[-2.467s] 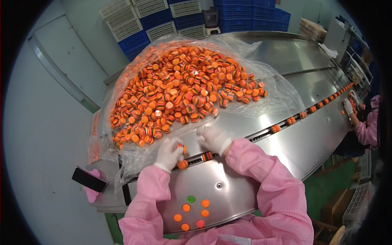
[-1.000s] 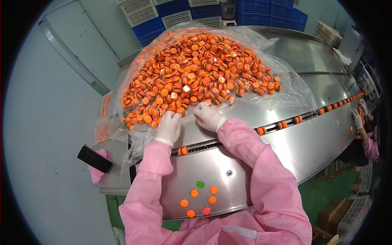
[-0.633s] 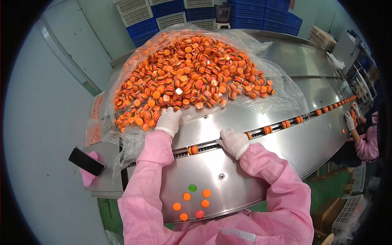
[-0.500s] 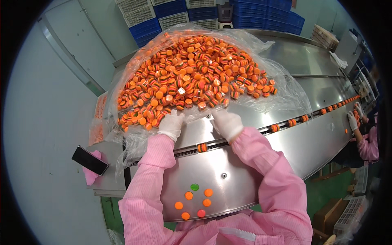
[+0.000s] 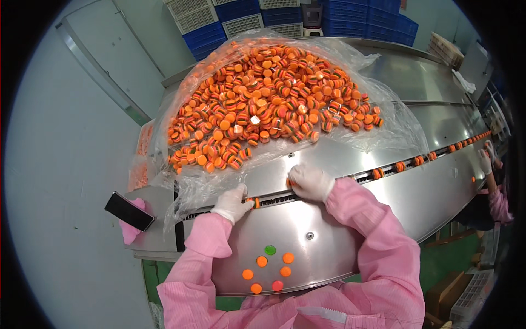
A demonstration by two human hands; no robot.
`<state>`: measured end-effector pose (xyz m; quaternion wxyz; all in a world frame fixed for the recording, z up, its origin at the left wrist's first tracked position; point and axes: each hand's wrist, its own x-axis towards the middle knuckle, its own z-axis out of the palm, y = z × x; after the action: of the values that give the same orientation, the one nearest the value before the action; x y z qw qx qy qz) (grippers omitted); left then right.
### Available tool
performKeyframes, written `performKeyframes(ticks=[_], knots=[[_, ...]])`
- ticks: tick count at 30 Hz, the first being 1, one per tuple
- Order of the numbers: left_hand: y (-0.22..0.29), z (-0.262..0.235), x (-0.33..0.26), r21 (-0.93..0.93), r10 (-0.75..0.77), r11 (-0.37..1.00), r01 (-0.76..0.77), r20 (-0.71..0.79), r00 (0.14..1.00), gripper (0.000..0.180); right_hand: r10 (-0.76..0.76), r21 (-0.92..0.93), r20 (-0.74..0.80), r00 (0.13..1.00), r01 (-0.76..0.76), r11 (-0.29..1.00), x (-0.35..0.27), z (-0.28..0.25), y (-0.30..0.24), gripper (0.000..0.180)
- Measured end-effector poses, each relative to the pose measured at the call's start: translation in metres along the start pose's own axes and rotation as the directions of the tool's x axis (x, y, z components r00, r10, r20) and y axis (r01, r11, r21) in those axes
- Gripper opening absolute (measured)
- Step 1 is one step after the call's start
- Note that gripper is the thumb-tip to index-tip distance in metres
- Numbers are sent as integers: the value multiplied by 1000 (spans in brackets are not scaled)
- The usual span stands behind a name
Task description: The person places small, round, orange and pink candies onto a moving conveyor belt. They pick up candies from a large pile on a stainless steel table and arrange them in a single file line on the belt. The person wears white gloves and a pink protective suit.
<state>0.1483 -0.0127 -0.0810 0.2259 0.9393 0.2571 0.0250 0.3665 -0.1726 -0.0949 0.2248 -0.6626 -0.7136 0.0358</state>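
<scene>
A big heap of small orange round pieces (image 5: 263, 104) lies on a clear plastic sheet (image 5: 394, 126) on a steel table. In front of it a dark conveyor slot (image 5: 274, 199) carries single orange pieces (image 5: 377, 174) off to the right. My left hand (image 5: 233, 203), in a white glove, pinches an orange piece (image 5: 256, 203) at the slot. My right hand (image 5: 309, 182), also gloved, is closed over another orange piece (image 5: 289, 182) just above the slot. Both sleeves are pink.
Several round buttons, orange, green and red (image 5: 269, 266), sit on the steel panel near me. A black phone (image 5: 129, 211) lies on a pink cloth at the left corner. Blue and white crates (image 5: 329, 13) stand behind. Another person's gloved hand (image 5: 485, 162) works at the far right.
Both hands have come down from the heap's edge to the slot, each with an orange piece. The view shifted slightly.
</scene>
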Motion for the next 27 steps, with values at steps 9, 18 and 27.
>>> performKeyframes(ticks=[9,18,27], knots=[[-15,3,78,345,97,937,51,-396,913,22,51,-85,-155,987,-64,994,-34,-24,6,14],[2,-8,26,236,146,964,-126,-69,987,17,413,-107,-290,863,-458,882,78,-23,55,36],[15,-7,-11,230,179,940,-254,301,937,16,381,-147,-336,861,-448,882,90,-5,70,25]])
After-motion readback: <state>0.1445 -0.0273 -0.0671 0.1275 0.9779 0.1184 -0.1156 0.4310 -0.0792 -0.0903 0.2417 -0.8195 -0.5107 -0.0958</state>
